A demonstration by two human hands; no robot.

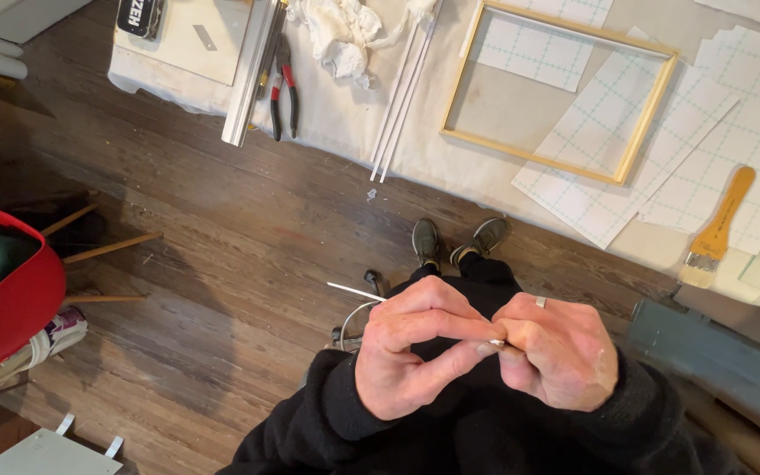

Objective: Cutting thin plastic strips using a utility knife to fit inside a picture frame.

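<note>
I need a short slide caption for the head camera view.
Both hands, left hand and right hand, pinch a thin wire above the wooden floor, near a wooden frame and pliers.

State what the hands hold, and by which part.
Both hands, left hand and right hand, pinch a thin wire at one end; the grip sits at the fingertips, the rest curving away left.

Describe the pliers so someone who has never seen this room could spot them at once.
Find the cloth-covered work surface along the top of the view. Near its left end, beside a long pale metal rail and below a crumpled white rag, lie the pliers. Their red-and-black handles are the only red among the pale things on that surface.
</note>
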